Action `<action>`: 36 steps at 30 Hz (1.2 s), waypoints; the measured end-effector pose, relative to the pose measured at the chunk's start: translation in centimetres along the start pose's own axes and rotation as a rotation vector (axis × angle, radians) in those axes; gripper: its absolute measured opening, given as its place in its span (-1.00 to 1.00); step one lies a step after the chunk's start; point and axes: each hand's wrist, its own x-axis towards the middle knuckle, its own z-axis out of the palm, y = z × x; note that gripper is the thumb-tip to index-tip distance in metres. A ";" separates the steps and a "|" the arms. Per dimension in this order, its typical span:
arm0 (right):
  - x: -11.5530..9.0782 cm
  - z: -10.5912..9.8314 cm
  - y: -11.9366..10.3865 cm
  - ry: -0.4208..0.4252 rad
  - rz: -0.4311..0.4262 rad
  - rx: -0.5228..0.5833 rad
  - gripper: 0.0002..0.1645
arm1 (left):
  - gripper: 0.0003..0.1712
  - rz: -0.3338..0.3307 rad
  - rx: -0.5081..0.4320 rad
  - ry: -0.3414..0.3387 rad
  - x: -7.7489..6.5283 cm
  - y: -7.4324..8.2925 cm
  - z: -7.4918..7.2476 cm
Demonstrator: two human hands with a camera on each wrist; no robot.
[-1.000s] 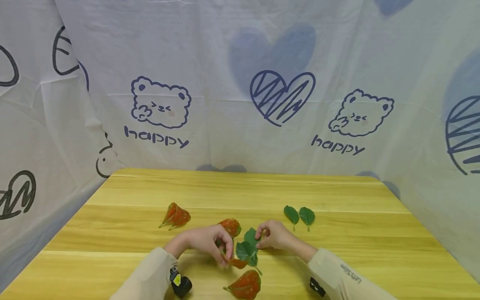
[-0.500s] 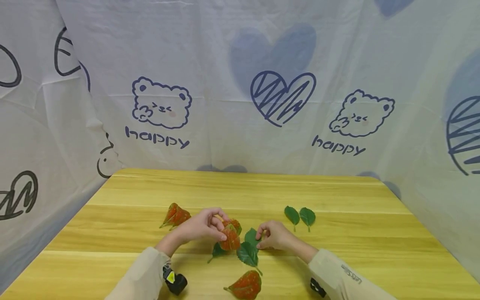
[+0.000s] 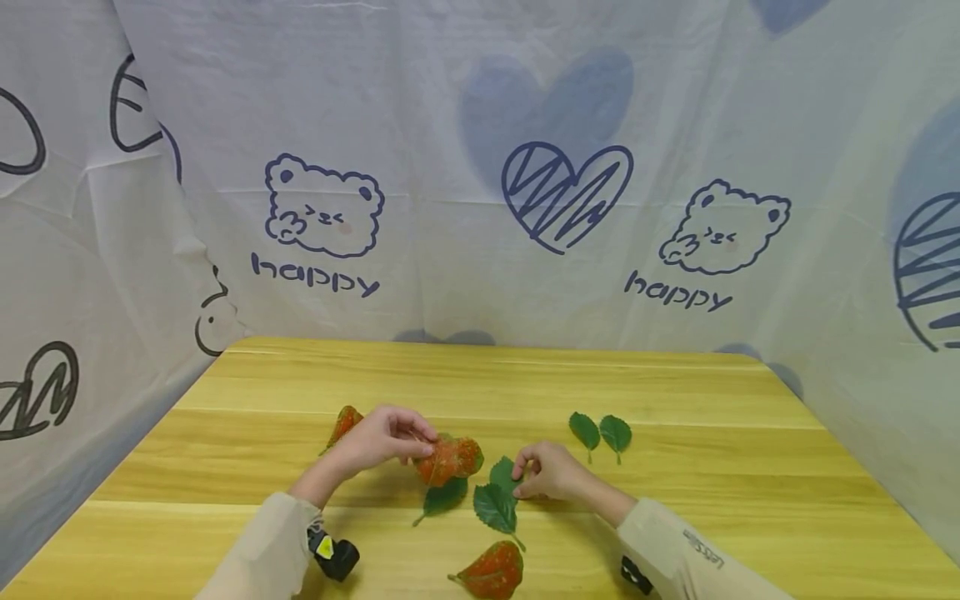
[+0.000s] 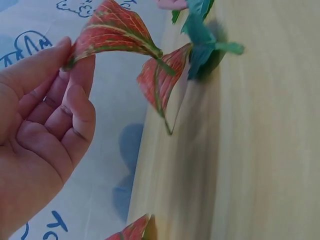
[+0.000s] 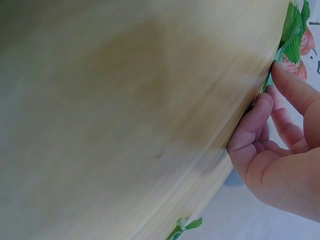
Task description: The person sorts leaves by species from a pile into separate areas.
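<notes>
My left hand (image 3: 378, 437) pinches a red leaf (image 3: 437, 467) by its edge between thumb and fingertips. In the left wrist view the held red leaf (image 4: 115, 27) is raised off the table, its stem hanging towards another red leaf (image 4: 162, 80). On the table that second red leaf (image 3: 470, 456) lies partly behind it, above a green leaf (image 3: 447, 496). My right hand (image 3: 551, 475) pinches the edge of a green leaf (image 3: 501, 472), low at the tabletop. Overlapping that one is another green leaf (image 3: 493, 507). The right wrist view shows the thumb and finger at the leaf's edge.
A red leaf (image 3: 491, 571) lies near the front edge of the wooden table (image 3: 675, 533). Red leaves (image 3: 345, 425) at the left are partly hidden by my left hand. Two green leaves (image 3: 583, 431) lie side by side at the right. A printed cloth (image 3: 450, 275) hangs behind.
My left hand has carried the red leaf up and away from the front, then leftwards, to beside the other red leaf. The green leaf beneath now shows more. My right hand has stayed in place.
</notes>
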 end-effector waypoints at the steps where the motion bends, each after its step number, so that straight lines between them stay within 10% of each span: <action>1: 0.0 0.0 0.0 -0.001 0.000 -0.001 -0.85 | -0.76 -0.002 0.001 0.004 -0.1 0.0 -0.2; 22: -0.1 -0.1 -0.2 -0.003 -0.010 -0.008 -0.86 | -0.71 -0.081 0.228 0.163 -0.1 -0.1 -3.1; 36: -0.1 0.0 0.0 0.001 -0.007 0.006 -0.86 | -0.71 -0.251 0.358 0.171 1.2 -0.8 -3.8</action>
